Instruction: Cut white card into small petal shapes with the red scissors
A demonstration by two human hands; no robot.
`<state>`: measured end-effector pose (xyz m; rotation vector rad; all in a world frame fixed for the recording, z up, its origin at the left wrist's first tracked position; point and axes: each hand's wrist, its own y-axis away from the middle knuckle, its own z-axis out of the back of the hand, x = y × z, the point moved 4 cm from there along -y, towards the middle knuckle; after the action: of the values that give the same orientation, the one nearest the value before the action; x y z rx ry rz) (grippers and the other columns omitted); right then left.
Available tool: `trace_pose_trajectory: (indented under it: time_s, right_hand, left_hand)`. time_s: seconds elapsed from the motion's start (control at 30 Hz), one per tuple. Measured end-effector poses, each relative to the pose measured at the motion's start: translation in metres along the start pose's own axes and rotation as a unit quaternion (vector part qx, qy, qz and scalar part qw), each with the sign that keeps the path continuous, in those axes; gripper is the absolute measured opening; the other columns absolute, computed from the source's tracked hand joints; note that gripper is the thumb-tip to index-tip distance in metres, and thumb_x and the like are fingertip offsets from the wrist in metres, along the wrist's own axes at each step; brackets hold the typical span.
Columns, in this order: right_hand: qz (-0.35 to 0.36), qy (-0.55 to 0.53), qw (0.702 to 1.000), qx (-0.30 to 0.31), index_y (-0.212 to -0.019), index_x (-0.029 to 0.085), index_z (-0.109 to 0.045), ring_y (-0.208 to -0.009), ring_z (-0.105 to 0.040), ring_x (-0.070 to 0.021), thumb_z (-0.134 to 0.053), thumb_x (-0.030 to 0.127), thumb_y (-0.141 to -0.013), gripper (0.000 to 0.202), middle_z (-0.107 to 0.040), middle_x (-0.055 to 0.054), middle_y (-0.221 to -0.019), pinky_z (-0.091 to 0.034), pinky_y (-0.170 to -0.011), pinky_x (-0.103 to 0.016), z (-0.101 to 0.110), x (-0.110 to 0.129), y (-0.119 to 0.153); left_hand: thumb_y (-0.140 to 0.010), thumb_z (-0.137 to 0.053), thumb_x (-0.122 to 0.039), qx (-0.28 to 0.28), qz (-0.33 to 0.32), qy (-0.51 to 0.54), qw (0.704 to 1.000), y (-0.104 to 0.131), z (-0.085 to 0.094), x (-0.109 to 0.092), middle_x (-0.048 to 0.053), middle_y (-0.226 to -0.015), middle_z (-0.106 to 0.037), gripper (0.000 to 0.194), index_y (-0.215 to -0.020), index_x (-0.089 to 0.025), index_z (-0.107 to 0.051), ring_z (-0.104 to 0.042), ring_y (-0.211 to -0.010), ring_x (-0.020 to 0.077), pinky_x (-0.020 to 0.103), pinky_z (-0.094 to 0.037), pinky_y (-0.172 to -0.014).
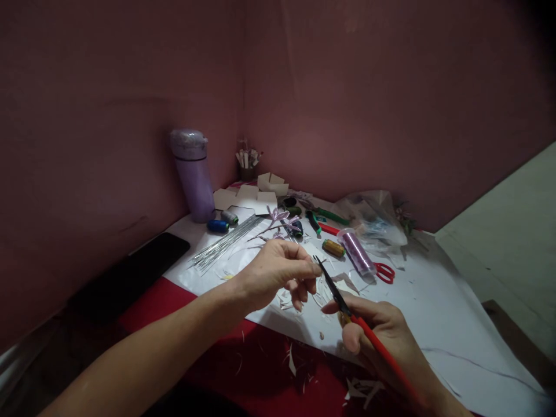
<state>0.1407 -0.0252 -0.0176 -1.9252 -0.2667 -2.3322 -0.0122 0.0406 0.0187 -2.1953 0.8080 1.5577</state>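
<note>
My right hand is wrapped round scissors with dark blades and long red handles, pointing up and to the left. The blade tips are slightly apart, right at the fingertips of my left hand. That hand is closed in a pinch of thumb and forefinger. What it pinches is too small to make out. Just beyond it shows a purple ribbon-like flower on a thin stem; I cannot tell whether it lies on the table or hangs from my fingers. White paper scraps lie beneath my hands.
A purple bottle, a bundle of wires and a blue thread spool stand or lie at left. Toward the right are a gold spool, a large purple spool, red-handled scissors and a plastic bag. Walls meet behind.
</note>
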Motion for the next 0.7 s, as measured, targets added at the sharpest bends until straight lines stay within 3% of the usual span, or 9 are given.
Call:
trace_pose_trajectory:
  time_s: [0.23,0.47,0.57,0.7]
  right_hand:
    - [-0.016,0.018,1.0,-0.013,-0.078,0.017,-0.068,-0.04,-0.022,-0.0051,-0.06,0.013,-0.067,0.014,-0.045,0.007,-0.042,-0.019,-0.036,-0.017,0.002,0.0003,0.0022]
    - [0.029,0.069,0.997,0.004,-0.081,0.016,-0.067,-0.042,-0.029,-0.0061,-0.06,0.017,-0.064,0.017,-0.051,0.006,-0.046,-0.022,-0.04,-0.019,0.0062,0.0022,0.0002]
    - [0.007,0.059,0.998,0.031,-0.085,0.017,-0.063,-0.04,-0.036,-0.0077,-0.054,0.014,-0.063,0.024,-0.05,0.007,-0.043,-0.026,-0.042,-0.02,0.0023,0.0033,0.0009]
    - [-0.023,0.081,0.996,0.013,-0.081,0.017,-0.062,-0.041,-0.037,-0.009,-0.047,0.01,-0.065,0.023,-0.045,0.008,-0.04,-0.028,-0.045,-0.022,-0.0016,0.0092,0.0011]
  left_hand:
    - [-0.067,-0.064,-0.014,0.006,-0.006,-0.005,1.0,0.0,0.0008,0.0001,0.002,-0.05,-0.06,0.014,-0.056,-0.011,-0.055,-0.051,-0.034,0.0088,0.017,-0.041,-0.03]
    - [-0.066,-0.065,-0.015,0.018,0.001,-0.021,1.0,-0.001,0.0053,0.0015,0.002,-0.049,-0.06,0.014,-0.056,-0.012,-0.055,-0.05,-0.033,0.0089,0.018,-0.04,-0.031]
    - [-0.066,-0.065,-0.016,0.015,0.018,-0.026,0.999,-0.0016,0.0071,0.0013,0.001,-0.048,-0.059,0.014,-0.056,-0.013,-0.056,-0.05,-0.033,0.0083,0.017,-0.039,-0.03]
    - [-0.066,-0.069,-0.021,0.025,0.03,-0.035,0.999,-0.0017,0.0072,0.0001,0.001,-0.048,-0.06,0.018,-0.056,-0.013,-0.056,-0.05,-0.034,0.008,0.016,-0.039,-0.03]
